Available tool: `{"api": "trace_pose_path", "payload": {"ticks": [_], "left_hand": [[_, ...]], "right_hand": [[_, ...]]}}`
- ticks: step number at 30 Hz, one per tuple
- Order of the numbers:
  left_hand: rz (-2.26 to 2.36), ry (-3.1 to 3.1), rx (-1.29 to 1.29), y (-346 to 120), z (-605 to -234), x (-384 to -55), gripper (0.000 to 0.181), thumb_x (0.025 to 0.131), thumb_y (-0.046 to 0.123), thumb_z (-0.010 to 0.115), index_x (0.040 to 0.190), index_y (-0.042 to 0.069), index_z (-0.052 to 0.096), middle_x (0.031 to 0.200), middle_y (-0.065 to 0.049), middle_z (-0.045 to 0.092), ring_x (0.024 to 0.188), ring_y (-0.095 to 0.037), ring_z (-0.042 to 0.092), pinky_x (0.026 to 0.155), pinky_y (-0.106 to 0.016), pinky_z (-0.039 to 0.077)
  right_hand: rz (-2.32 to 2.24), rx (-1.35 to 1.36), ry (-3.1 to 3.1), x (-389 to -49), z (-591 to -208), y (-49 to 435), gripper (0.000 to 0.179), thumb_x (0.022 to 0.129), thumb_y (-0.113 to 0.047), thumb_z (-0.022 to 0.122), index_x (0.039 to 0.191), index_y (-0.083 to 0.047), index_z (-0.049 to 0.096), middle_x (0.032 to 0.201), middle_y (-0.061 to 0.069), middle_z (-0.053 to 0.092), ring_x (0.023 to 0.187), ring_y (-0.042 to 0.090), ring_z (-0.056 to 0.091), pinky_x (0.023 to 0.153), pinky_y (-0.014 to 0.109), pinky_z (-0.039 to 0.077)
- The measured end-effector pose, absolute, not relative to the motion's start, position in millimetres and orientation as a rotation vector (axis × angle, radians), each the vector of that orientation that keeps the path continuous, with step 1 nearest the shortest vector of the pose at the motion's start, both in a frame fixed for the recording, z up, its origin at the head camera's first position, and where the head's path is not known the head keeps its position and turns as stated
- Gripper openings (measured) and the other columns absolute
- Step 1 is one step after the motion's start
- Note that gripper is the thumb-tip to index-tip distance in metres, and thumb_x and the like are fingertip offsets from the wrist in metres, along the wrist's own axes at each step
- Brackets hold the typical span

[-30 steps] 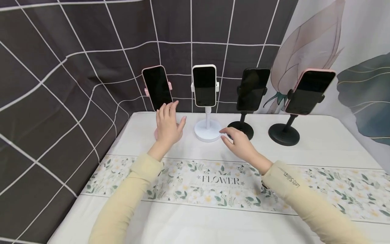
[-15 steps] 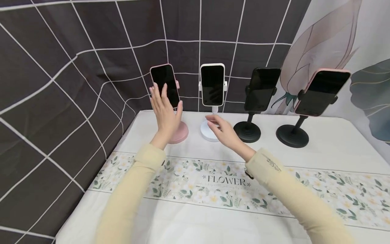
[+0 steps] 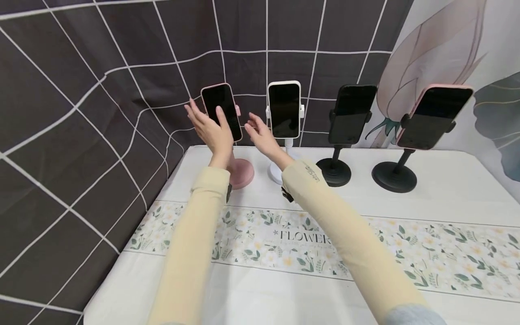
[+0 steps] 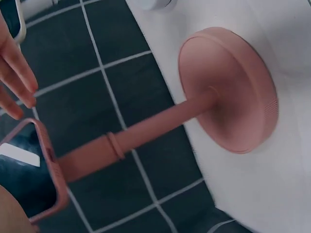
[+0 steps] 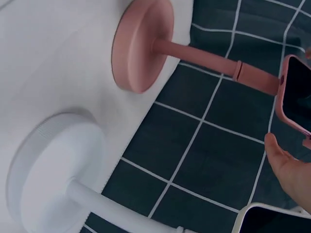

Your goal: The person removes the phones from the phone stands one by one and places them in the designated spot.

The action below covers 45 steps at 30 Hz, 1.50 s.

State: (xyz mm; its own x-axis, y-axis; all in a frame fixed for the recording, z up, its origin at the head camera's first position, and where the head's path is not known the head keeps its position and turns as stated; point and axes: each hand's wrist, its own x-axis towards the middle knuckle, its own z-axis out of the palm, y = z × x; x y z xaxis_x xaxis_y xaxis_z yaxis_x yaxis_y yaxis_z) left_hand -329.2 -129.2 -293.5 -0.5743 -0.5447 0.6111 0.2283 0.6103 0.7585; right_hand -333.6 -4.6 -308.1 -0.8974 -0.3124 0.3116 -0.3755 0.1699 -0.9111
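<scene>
A phone in a pink case [image 3: 227, 101] is clamped, leaning a little, in a pink phone stand [image 3: 243, 174] at the left. My left hand [image 3: 213, 133] is raised at the phone's left side, fingers spread and extended, and it overlaps the screen's lower part in the head view. On the other side, my right hand [image 3: 262, 135] hovers between this phone and the white-cased phone [image 3: 284, 106], thumb apart from the fingers. In the right wrist view the right hand [image 5: 291, 172] shows a gap from the pink case. Neither hand holds anything.
The white phone stand [image 3: 275, 173] is partly behind my right forearm. Farther right, a black phone [image 3: 351, 113] and another pink-cased phone [image 3: 436, 115] stand on black stands. A dark grid-patterned cloth [image 3: 142, 31] hangs behind and left of the white table [image 3: 447, 180].
Both hands have risen toward the pink-cased phone. My right hand has moved left and up from near the white stand's base; my left hand has shifted to the phone's left side.
</scene>
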Motion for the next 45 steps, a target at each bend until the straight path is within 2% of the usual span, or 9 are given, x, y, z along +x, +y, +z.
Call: {"api": "trace_pose_path", "payload": {"ticks": [2, 5, 10, 13, 16, 27, 33, 42, 45], "left_hand": [[-1.087, -1.883, 0.265, -132.3, -295.1, -330.1, 0.067, 0.098, 0.043, 0.042, 0.149, 0.009, 0.015, 0.157, -0.014, 0.010, 0.135, -0.022, 0.037, 0.110, -0.037, 0.031], [-1.109, -1.860, 0.250, -130.3, -298.7, -332.6, 0.065, 0.097, 0.042, 0.044, 0.148, 0.009, 0.019, 0.157, -0.012, 0.014, 0.132, -0.021, 0.043, 0.103, -0.038, 0.039], [-1.268, -1.806, 0.323, -115.4, -298.0, -340.2, 0.059, 0.097, 0.042, 0.046, 0.144, 0.012, 0.028, 0.150, -0.009, 0.034, 0.129, -0.023, 0.047, 0.102, -0.040, 0.040], [-1.361, -1.774, 0.399, -107.5, -296.2, -344.6, 0.051, 0.097, 0.041, 0.045, 0.139, 0.013, 0.036, 0.135, -0.010, 0.052, 0.117, -0.026, 0.056, 0.098, -0.042, 0.042], [-1.383, -1.805, 0.438, -99.5, -297.5, -347.4, 0.048, 0.097, 0.043, 0.044, 0.134, 0.012, 0.042, 0.124, -0.011, 0.059, 0.111, -0.029, 0.058, 0.094, -0.044, 0.043], [-1.369, -1.848, 0.371, -87.6, -296.3, -351.2, 0.046, 0.095, 0.039, 0.051, 0.129, 0.008, 0.045, 0.123, -0.016, 0.053, 0.107, -0.034, 0.058, 0.091, -0.048, 0.044], [-1.419, -1.793, 0.300, -76.1, -289.6, -351.7, 0.045, 0.094, 0.039, 0.053, 0.126, 0.007, 0.046, 0.121, -0.016, 0.054, 0.107, -0.031, 0.057, 0.091, -0.047, 0.043], [-1.544, -1.738, 0.178, -55.5, -280.5, -329.9, 0.042, 0.094, 0.034, 0.055, 0.123, 0.005, 0.048, 0.116, -0.015, 0.055, 0.108, -0.026, 0.052, 0.094, -0.040, 0.041], [-1.618, -1.716, 0.096, -52.0, -272.3, -313.9, 0.040, 0.095, 0.030, 0.055, 0.124, 0.003, 0.046, 0.116, -0.016, 0.052, 0.109, -0.025, 0.049, 0.095, -0.035, 0.039]], "right_hand": [[1.849, 0.700, -2.401, -336.6, -306.9, -12.0, 0.060, 0.101, -0.021, 0.040, 0.150, -0.003, 0.011, 0.150, 0.025, 0.027, 0.135, 0.034, 0.038, 0.108, 0.040, 0.037], [1.860, 0.668, -2.398, -339.1, -306.7, -18.8, 0.064, 0.101, -0.021, 0.040, 0.150, -0.005, 0.003, 0.154, 0.023, 0.018, 0.140, 0.033, 0.030, 0.113, 0.036, 0.029], [1.997, 0.626, -2.271, -343.1, -304.2, -19.6, 0.058, 0.102, -0.017, 0.037, 0.150, -0.005, 0.008, 0.156, 0.019, 0.016, 0.145, 0.025, 0.019, 0.116, 0.034, 0.022], [2.084, 0.640, -2.231, -344.8, -301.6, -18.4, 0.057, 0.102, -0.016, 0.036, 0.151, -0.005, 0.009, 0.157, 0.015, 0.017, 0.146, 0.023, 0.017, 0.117, 0.031, 0.020], [2.119, 0.627, -2.233, -345.7, -299.4, -14.7, 0.056, 0.102, -0.010, 0.035, 0.151, -0.006, 0.009, 0.158, 0.010, 0.014, 0.146, 0.020, 0.015, 0.117, 0.029, 0.017], [2.216, 0.681, -2.137, -353.6, -296.4, -0.4, 0.057, 0.098, 0.007, 0.031, 0.151, -0.008, 0.017, 0.156, 0.010, 0.021, 0.144, 0.019, 0.023, 0.115, 0.034, 0.025], [2.217, 0.716, -2.059, -356.5, -292.2, 13.6, 0.055, 0.098, 0.007, 0.030, 0.150, -0.007, 0.019, 0.154, 0.013, 0.026, 0.142, 0.022, 0.028, 0.113, 0.038, 0.029], [2.177, 0.746, -1.939, -332.2, -284.2, 40.8, 0.051, 0.096, 0.007, 0.038, 0.146, 0.000, 0.028, 0.151, 0.016, 0.032, 0.137, 0.027, 0.036, 0.108, 0.039, 0.036], [2.121, 0.770, -1.894, -320.2, -279.7, 46.5, 0.049, 0.095, 0.007, 0.041, 0.143, 0.002, 0.032, 0.150, 0.016, 0.035, 0.135, 0.025, 0.039, 0.105, 0.032, 0.039]]}}
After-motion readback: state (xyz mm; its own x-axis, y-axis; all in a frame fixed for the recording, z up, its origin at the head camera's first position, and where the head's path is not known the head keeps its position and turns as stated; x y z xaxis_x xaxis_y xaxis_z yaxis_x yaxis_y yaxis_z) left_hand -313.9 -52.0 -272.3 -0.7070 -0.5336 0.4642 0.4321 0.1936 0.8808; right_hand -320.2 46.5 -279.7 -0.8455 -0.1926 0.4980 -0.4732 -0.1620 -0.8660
